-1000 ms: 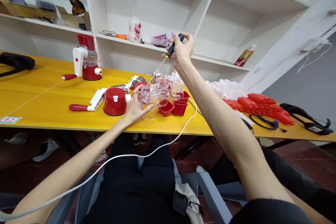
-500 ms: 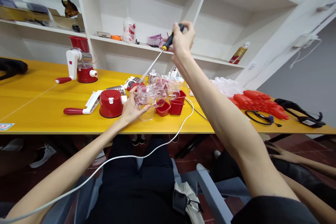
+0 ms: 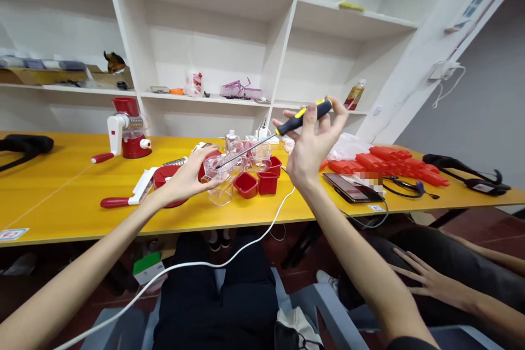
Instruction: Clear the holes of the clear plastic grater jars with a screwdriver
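Two hands worked together: the right hand pinched a screwdriver by its black-and-yellow grip, shaft slanting down toward the left hand, which clasped a clear plastic housing resting on the yellow table. Thin, light and probably brittle, that housing seemed best held around its body; red tubs sat just beyond the fingertips.
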Demonstrator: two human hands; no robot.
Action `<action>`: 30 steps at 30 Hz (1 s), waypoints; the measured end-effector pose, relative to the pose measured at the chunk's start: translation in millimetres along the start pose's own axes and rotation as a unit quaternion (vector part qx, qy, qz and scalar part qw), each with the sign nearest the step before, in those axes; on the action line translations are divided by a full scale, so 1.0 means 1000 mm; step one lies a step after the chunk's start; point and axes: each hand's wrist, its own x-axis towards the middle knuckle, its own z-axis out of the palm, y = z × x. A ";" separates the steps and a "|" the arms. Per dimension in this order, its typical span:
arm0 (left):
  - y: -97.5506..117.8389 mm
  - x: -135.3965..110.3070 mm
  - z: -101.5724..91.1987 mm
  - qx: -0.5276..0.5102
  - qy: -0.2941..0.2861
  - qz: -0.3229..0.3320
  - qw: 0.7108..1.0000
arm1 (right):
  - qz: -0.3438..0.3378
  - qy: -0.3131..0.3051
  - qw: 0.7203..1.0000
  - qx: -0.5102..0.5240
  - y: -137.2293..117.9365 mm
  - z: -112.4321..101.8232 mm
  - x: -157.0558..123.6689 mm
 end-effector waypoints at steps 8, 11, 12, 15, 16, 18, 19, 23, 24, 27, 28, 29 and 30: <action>0.014 0.021 -0.005 0.147 -0.041 -0.049 0.987 | 0.016 0.136 0.990 0.020 -0.038 -0.048 -0.055; 0.018 0.015 -0.014 0.066 -0.114 -0.039 0.990 | 0.021 0.154 0.988 0.005 -0.045 -0.056 -0.055; 0.018 0.015 -0.017 0.031 -0.137 -0.034 0.989 | 0.018 0.155 0.988 0.000 -0.047 -0.057 -0.054; 0.019 0.016 -0.018 0.018 -0.130 -0.029 0.991 | -0.013 0.151 0.988 -0.007 -0.054 -0.054 -0.055; 0.020 0.017 -0.014 0.042 -0.106 -0.027 0.993 | -0.033 0.145 0.989 -0.006 -0.054 -0.053 -0.056; 0.023 0.019 -0.004 0.098 -0.062 -0.022 0.993 | -0.074 0.129 0.989 -0.007 -0.053 -0.052 -0.058; 0.026 0.019 0.001 0.119 -0.051 -0.021 0.991 | -0.088 0.120 0.989 -0.011 -0.051 -0.051 -0.057; 0.036 0.018 0.010 0.133 -0.067 -0.028 0.988 | -0.088 0.056 0.994 -0.043 -0.035 -0.042 -0.044; 0.037 0.018 0.009 0.130 -0.073 -0.031 0.988 | -0.082 0.029 0.995 -0.046 -0.031 -0.038 -0.038; 0.035 0.018 0.007 0.120 -0.082 -0.033 0.989 | -0.070 -0.052 0.995 -0.038 -0.023 -0.023 -0.020; 0.033 0.018 0.007 0.115 -0.084 -0.031 0.989 | -0.067 -0.070 0.995 -0.035 -0.022 -0.018 -0.015; 0.032 0.018 0.007 0.108 -0.085 -0.028 0.990 | -0.063 -0.082 0.994 -0.035 -0.021 -0.014 -0.010; 0.030 0.019 0.008 0.102 -0.086 -0.024 0.991 | -0.060 -0.091 0.993 -0.038 -0.021 -0.011 -0.007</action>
